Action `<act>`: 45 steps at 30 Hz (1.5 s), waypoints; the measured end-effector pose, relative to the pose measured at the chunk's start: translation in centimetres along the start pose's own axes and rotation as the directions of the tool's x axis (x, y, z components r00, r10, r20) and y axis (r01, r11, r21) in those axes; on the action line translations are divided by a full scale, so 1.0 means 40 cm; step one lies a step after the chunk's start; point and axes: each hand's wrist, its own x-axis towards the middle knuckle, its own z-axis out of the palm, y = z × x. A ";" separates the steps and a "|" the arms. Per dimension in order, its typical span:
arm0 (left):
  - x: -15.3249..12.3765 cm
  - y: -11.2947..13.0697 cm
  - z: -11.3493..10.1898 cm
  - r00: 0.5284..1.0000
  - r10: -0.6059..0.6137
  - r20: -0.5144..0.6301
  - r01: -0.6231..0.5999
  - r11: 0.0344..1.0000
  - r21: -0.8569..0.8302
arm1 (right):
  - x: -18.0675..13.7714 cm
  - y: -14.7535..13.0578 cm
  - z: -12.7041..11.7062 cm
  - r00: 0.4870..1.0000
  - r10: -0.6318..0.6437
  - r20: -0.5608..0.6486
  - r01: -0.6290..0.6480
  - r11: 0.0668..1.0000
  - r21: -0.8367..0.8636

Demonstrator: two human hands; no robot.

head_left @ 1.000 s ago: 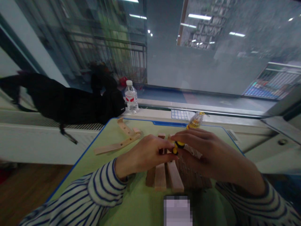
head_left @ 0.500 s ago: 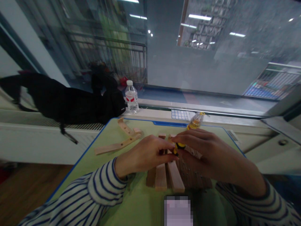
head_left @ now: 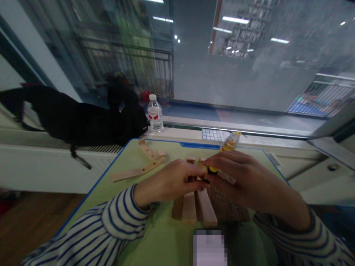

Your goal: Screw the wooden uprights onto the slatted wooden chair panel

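Observation:
My left hand (head_left: 173, 179) pinches the black tip end of a small yellow-and-black tool (head_left: 213, 170) between thumb and forefinger. Around its thicker yellow-and-black part, the fingers of my right hand (head_left: 249, 181) are closed. The tool looks like a short screwdriver, though the fingers cover most of it. Both hands meet above two pale wooden strips, a left one (head_left: 189, 210) and a right one (head_left: 207, 211), lying side by side. Beneath them is a brown board (head_left: 231, 211) with small metal bits on it, too blurred to name. My fingers hide the strips' middle.
Joined wooden pieces with holes (head_left: 146, 168) lie at the table's (head_left: 163, 240) back left. A blurred-out rectangle (head_left: 209, 249) is at the near edge. On the sill stand a water bottle (head_left: 155, 115) and a clear plastic package (head_left: 231, 142), with a black bag (head_left: 91, 123) to the left.
My hands stay almost in place. The small yellow-and-black piece at my left fingertips looks slightly turned, with less yellow showing.

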 end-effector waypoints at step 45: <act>-0.001 0.007 -0.006 1.000 -0.003 0.015 0.002 0.999 0.037 | 0.000 -0.006 -0.004 1.000 0.023 0.000 -0.023 0.999 0.033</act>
